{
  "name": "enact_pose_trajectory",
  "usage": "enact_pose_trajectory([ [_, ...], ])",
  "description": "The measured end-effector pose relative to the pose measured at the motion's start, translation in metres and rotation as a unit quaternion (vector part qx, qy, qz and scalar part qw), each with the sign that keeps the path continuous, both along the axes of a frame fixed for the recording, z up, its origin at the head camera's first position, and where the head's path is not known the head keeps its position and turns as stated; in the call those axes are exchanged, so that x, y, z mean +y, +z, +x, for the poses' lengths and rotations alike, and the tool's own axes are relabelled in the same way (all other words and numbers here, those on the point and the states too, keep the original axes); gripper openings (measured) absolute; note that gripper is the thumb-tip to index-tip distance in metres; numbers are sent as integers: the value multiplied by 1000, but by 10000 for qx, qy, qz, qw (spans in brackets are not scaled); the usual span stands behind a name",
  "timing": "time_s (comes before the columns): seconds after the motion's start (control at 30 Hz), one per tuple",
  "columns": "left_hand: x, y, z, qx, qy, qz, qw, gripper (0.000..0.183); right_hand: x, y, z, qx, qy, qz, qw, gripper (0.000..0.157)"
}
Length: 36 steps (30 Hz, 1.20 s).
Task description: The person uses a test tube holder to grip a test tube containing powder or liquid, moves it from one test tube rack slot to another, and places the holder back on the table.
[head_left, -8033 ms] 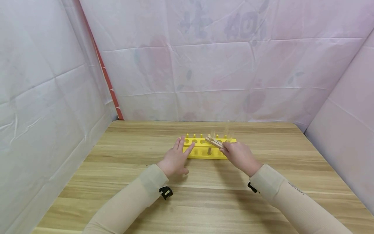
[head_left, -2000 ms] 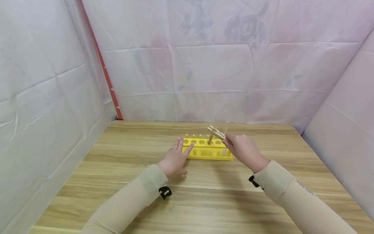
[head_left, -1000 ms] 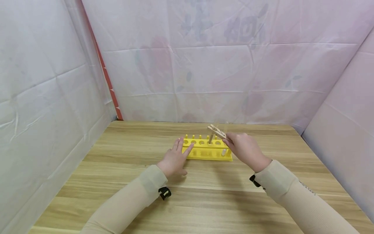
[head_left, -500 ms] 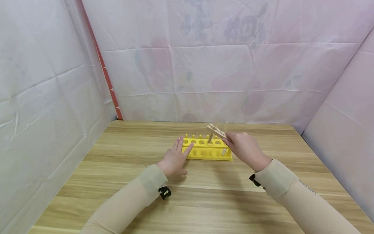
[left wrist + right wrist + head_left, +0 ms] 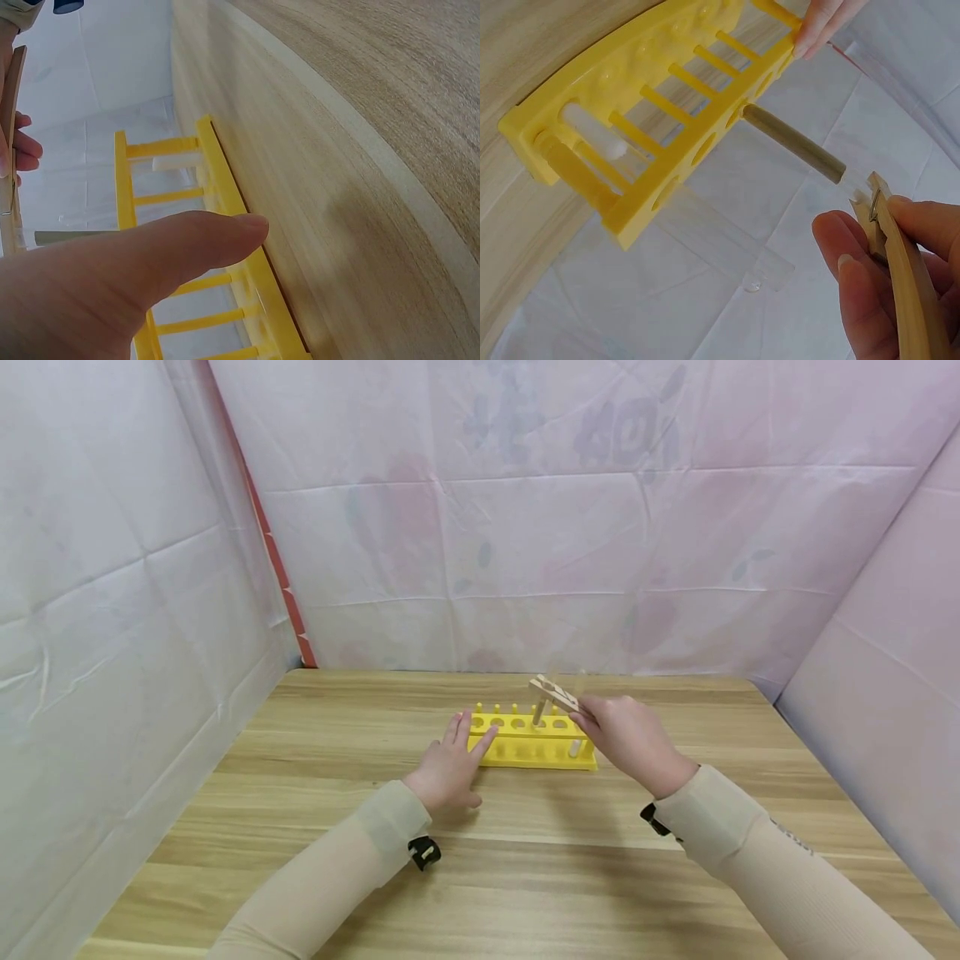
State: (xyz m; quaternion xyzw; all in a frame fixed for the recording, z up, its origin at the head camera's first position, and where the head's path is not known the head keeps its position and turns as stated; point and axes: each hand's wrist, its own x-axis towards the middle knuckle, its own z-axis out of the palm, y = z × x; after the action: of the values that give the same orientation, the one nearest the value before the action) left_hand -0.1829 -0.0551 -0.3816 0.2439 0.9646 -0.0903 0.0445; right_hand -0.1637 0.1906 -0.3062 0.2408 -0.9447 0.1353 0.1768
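My left hand (image 5: 448,767) rests on the left end of the yellow test tube rack (image 5: 534,763), fingers spread and straight. In the left wrist view its thumb (image 5: 199,236) overlaps the rack. A wooden test tube clamp (image 5: 558,695) is gripped by my right hand (image 5: 632,745), as the right wrist view also shows. The clamp's jaws are around the upper, clear part of a test tube (image 5: 791,142) with grey-brown contents. That tube leans, its lower end at one of the rack's holes. A second test tube (image 5: 724,236), with white contents, stands in the rack's right end hole.
The rack has a row of holes and a row of yellow pegs (image 5: 497,708) behind them. It stands on a wood-grain table (image 5: 510,893), between pale cloth walls (image 5: 525,543) at the back and sides.
Over the eight seconds, my right hand has lifted the grey-brown tube from low in the rack until its contents show above the top plate. In the last second it has barely moved; my left hand stays put.
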Motion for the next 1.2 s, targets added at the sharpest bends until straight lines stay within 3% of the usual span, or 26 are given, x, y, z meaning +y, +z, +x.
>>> enact_pose_trajectory([
  [0.57, -1, 8, -2, 86, -70, -63, 9999, 107, -8, 5, -4, 65, 70, -42, 9999, 19],
  [0.9, 1, 7, -2, 5, -10, -40, 10000, 107, -13, 7, -5, -1, 97, -21, 10000, 27],
  [1.2, 0, 3, 0, 27, -48, -71, 10000, 107, -17, 4, -5, -55, 100, 11, 9999, 15],
])
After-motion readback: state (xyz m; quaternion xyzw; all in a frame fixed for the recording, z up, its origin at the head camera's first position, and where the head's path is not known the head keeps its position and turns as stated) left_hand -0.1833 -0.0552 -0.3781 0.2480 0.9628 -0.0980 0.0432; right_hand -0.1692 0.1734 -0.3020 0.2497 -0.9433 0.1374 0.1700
